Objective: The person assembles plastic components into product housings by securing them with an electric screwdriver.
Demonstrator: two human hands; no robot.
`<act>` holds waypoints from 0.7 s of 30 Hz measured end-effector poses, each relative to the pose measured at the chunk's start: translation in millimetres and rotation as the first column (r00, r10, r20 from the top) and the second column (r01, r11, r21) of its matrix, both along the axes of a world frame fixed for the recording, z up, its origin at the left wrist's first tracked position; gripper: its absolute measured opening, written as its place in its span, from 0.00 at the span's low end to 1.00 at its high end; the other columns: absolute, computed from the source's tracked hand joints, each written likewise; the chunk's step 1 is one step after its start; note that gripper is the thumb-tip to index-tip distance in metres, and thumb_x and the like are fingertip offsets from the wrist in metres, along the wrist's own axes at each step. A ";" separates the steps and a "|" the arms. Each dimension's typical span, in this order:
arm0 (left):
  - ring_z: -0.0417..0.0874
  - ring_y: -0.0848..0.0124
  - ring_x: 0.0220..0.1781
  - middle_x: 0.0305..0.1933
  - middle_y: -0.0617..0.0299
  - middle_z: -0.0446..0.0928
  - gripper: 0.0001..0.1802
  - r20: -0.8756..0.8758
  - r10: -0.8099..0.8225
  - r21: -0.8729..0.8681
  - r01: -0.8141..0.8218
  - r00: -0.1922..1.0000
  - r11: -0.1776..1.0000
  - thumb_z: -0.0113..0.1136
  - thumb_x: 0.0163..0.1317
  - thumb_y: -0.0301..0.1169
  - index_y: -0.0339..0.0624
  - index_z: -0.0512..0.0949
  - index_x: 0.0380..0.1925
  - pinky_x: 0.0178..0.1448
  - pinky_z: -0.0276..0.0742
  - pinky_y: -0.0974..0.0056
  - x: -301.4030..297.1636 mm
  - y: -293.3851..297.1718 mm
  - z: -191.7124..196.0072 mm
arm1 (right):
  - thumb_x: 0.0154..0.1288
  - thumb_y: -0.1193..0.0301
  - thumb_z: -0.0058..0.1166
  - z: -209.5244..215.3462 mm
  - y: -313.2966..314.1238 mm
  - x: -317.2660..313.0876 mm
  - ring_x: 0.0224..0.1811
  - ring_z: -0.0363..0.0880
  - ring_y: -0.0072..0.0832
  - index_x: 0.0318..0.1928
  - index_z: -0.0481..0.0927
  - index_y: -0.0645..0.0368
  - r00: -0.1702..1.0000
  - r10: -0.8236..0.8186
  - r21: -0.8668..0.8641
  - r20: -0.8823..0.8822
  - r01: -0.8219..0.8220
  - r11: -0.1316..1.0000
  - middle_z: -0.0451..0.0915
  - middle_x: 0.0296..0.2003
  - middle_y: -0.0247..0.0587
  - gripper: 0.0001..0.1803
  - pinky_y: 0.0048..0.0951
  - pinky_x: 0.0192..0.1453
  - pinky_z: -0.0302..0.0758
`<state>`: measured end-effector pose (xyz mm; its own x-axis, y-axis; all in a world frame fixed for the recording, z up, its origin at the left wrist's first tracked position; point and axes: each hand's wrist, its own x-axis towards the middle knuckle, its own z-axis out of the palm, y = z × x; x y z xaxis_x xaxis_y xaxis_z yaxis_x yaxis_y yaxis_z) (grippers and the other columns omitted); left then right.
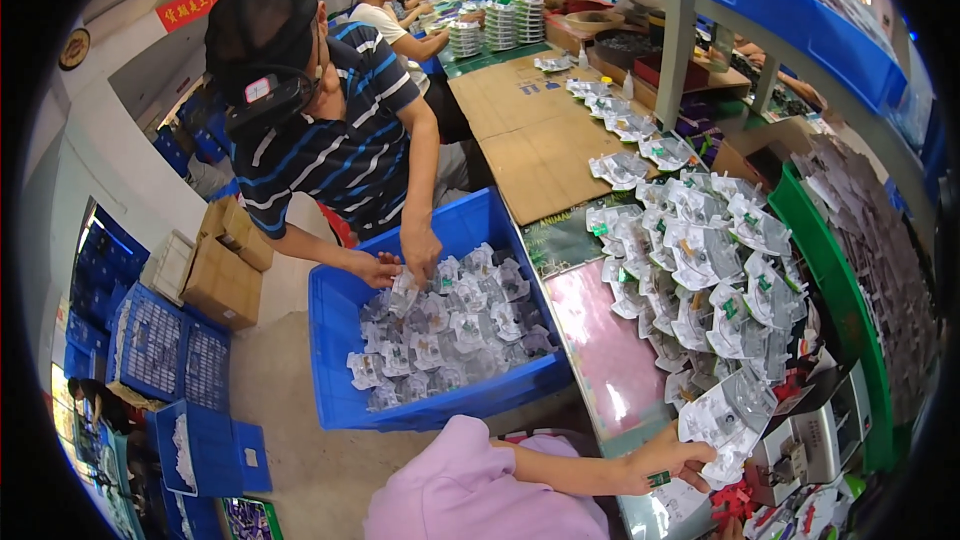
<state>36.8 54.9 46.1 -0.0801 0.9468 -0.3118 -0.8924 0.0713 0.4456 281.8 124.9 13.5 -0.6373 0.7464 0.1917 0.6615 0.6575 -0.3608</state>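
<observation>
My left hand, reaching in from a lilac sleeve, pinches the lower edge of a clear, angular plastic shell. The shell is tilted, at the near end of a large heap of similar clear shells with small green and orange parts showing in them. Only a sliver of what appears to be my right hand shows at the lower edge, close to some red parts; its fingers are mostly hidden.
A co-worker in a striped shirt handles a clear piece over a blue bin of similar pieces. Cardboard covers the far table. A green tray and a blue shelf bin stand at right. Blue crates stand at left.
</observation>
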 end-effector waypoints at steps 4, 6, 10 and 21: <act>0.76 0.67 0.45 0.49 0.58 0.70 0.29 -0.025 -0.024 -0.014 0.024 0.999 1.000 0.54 0.54 0.26 0.43 0.57 0.57 0.38 0.81 0.60 1.5 1.7 3.7 | 0.54 0.76 0.52 -9.1 -3.2 1.7 0.48 0.70 0.49 0.46 0.75 0.65 0.995 -0.075 -0.076 -0.067 0.070 0.995 0.73 0.45 0.55 0.17 0.40 0.54 0.66; 0.76 0.67 0.45 0.49 0.58 0.70 0.29 -0.017 -0.030 -0.003 0.030 0.999 1.000 0.54 0.54 0.27 0.43 0.57 0.57 0.38 0.81 0.60 0.6 1.1 3.9 | 0.54 0.76 0.52 -13.5 -6.8 1.1 0.48 0.70 0.49 0.46 0.75 0.65 0.989 -0.114 -0.120 -0.096 0.103 0.988 0.73 0.45 0.55 0.17 0.40 0.54 0.66; 0.76 0.68 0.45 0.48 0.58 0.70 0.30 -0.030 -0.056 -0.018 0.055 0.998 0.998 0.55 0.53 0.27 0.43 0.58 0.56 0.38 0.81 0.60 1.1 5.3 1.9 | 0.53 0.76 0.52 -19.6 -7.5 -0.1 0.49 0.70 0.48 0.46 0.75 0.66 0.971 -0.187 -0.201 -0.150 0.155 0.967 0.73 0.45 0.55 0.17 0.40 0.54 0.66; 0.78 0.69 0.41 0.46 0.61 0.74 0.25 -0.054 -0.019 0.006 0.020 0.998 1.000 0.54 0.54 0.27 0.45 0.62 0.53 0.38 0.79 0.62 8.7 1.3 0.0 | 0.52 0.77 0.52 -9.9 -15.7 -5.9 0.48 0.72 0.43 0.46 0.75 0.58 0.941 -0.295 -0.120 -0.169 0.277 0.953 0.75 0.45 0.50 0.18 0.36 0.54 0.66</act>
<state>45.5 56.2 46.1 -0.0780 0.9503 -0.3014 -0.8656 0.0854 0.4933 275.8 109.2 3.7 -0.3549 0.9121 0.2055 0.7335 0.4079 -0.5437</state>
